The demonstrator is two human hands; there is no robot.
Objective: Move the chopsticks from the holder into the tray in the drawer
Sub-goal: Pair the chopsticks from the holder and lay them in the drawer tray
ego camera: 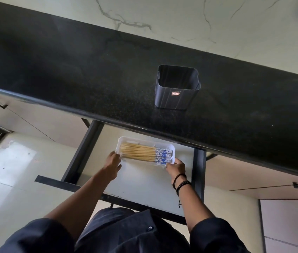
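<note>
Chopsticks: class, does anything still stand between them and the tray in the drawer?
Nothing visible does. The chopsticks already lie side by side in the white tray in the open drawer. The holder on the counter looks empty. The left hand and right hand touch the tray's ends.

Dim, soft daylight; wide-angle edge warping

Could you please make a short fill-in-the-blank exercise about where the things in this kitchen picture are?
1. The chopsticks lie in the white ____.
2. The tray sits inside the open ____.
3. The dark holder stands on the black ____.
4. The left hand and the right hand touch the tray at opposite ____.

Missing words: tray; drawer; countertop; ends
</note>
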